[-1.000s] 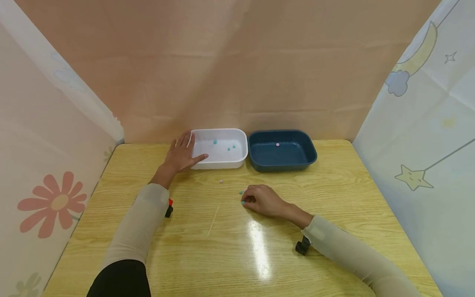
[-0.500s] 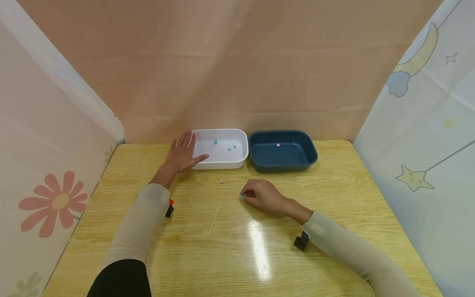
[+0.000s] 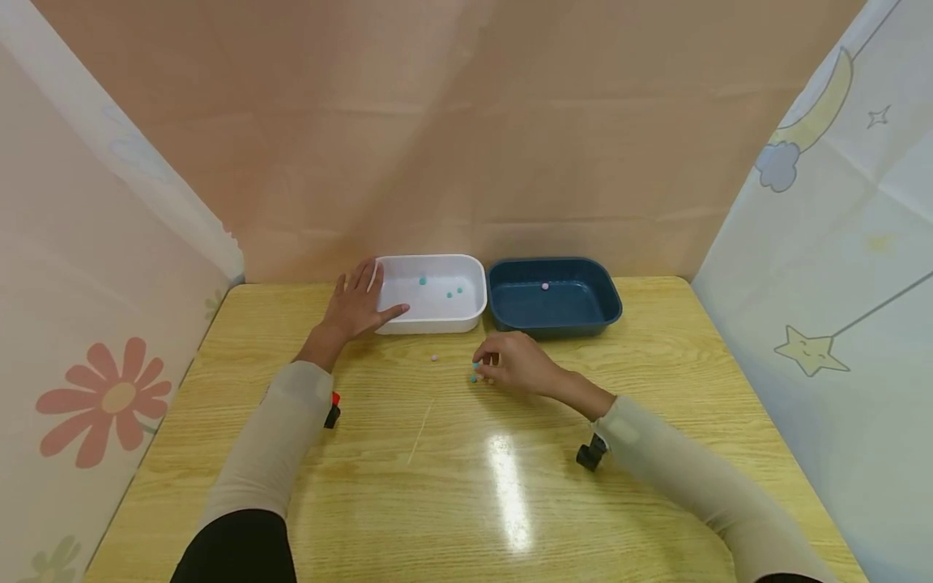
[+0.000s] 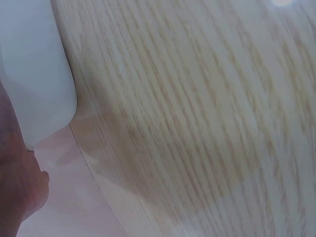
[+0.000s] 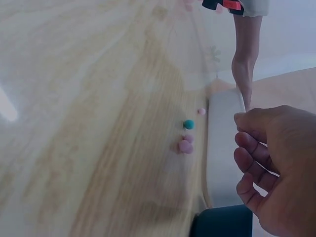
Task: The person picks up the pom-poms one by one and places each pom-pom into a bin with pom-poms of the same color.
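Note:
In the head view my left hand [image 3: 355, 306] rests on the left end of a white tray [image 3: 430, 325], fingers spread and thumb over its front rim. The left wrist view catches part of that hand [image 4: 22, 182] beside the tray's outer wall [image 4: 39, 79]. My right hand [image 3: 519, 363] pinches a small teal ball [image 3: 476, 367] between thumb and fingertips, above the table. Under it lie a second teal ball [image 5: 188, 124] and pink pieces [image 5: 186, 146]. A single pink ball [image 3: 434, 358] sits closer to the white tray. Curled fingers hide the pinched ball in the right wrist view.
Right beside the white tray stands a dark blue tray [image 3: 555, 330] with one pink ball [image 3: 545, 287] in it. Several teal balls [image 3: 423, 281] lie in the white tray. Both trays stand at the back edge of the wooden table [image 3: 379, 486], against a hanging cloth [image 3: 466, 178].
My right hand has picked the teal ball up from the table and moved away from me toward the trays, lifting it. The left hand has stayed on the white tray.

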{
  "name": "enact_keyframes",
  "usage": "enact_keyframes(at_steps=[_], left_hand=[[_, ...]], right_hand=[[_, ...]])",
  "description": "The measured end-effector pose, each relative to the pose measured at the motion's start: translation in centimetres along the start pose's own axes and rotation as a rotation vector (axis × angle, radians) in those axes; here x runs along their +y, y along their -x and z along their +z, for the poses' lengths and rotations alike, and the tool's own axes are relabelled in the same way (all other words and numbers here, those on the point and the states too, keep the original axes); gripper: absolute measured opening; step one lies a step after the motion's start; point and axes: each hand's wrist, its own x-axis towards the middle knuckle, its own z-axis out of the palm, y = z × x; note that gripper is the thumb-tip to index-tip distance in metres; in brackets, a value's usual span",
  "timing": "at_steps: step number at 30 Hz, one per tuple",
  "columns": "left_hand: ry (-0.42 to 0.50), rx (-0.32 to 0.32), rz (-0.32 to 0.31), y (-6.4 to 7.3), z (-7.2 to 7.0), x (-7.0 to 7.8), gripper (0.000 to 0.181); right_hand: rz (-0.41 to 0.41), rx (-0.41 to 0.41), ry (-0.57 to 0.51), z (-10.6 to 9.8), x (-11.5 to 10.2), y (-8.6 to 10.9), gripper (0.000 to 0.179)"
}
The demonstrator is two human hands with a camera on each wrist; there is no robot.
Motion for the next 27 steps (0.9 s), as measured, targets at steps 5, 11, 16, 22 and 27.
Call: enact_keyframes(at_steps=[5,11,16,22,27], left_hand=[[0.0,0.002,0.003,0.0,0.0,0.0,0.111],[0.001,-0.006,0.0,0.0,-0.2,0.0,0.11],[0.004,-0.009,0.0,0.0,-0.2,0.0,0.111],[0.004,0.003,-0.001,0.0,-0.2,0.1,0.109],[-0.003,0.002,-0.001,0.0,0.0,0.1,0.108]], right_hand=[[-0.001,0.023,0.029,-0.8,0.2,-0.7,0.01],[0.007,0.046,0.034,-1.7,0.5,-1.5,0.01],[-0.004,0.06,0.027,-2.3,0.6,-2.2,0.01],[-0.026,0.076,0.046,-3.0,0.8,-3.2,0.011],[-0.035,0.074,0.055,-3.8,0.9,-3.9,0.012]])
